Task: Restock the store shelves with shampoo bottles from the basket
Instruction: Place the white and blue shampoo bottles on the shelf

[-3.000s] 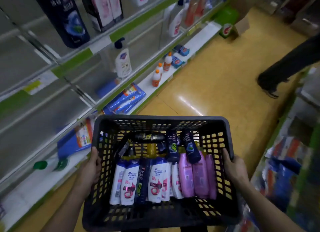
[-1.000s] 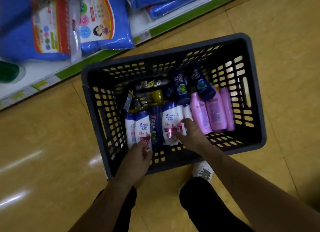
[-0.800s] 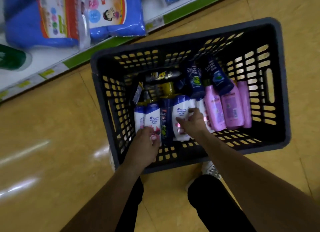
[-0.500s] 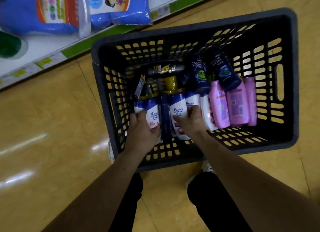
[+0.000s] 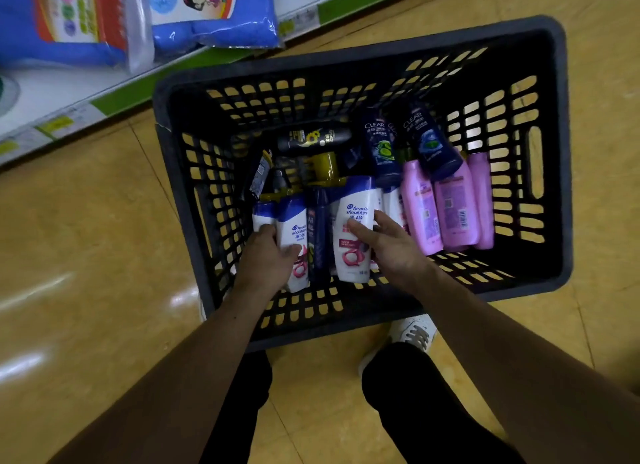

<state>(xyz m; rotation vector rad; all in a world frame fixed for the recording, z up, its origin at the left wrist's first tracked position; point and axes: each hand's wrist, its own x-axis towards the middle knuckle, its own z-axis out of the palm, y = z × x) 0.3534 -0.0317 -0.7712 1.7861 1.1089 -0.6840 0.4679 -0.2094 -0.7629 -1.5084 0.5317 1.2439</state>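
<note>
In the basket (image 5: 346, 325), white bottles (image 5: 353, 235) lie caps away.

The basket (image 5: 346, 65) is seen in dark grey-black, its walls patterned with rows of small slots through which the yellow-tan floor (image 5: 86, 221) is shown. White bottles (image 5: 355, 228) are capped in blue and marked with a blue logo and a pink-red swirl low on the front. Pink-lilac bottles (image 5: 450, 210) are printed with small dark text and barcodes. Navy bottles (image 5: 429, 141) are lettered in white, one bearing a green motif, the other a blue one. A black bottle (image 5: 313, 138) is decorated with a yellow sunflower. Blue packs (image 5: 207, 13) on the white, green-edged shelf (image 5: 104, 93) are printed with red, white and a cartoon figure. Black trousers (image 5: 433, 411) and a white shoe (image 5: 412, 332) are seen below.
</note>
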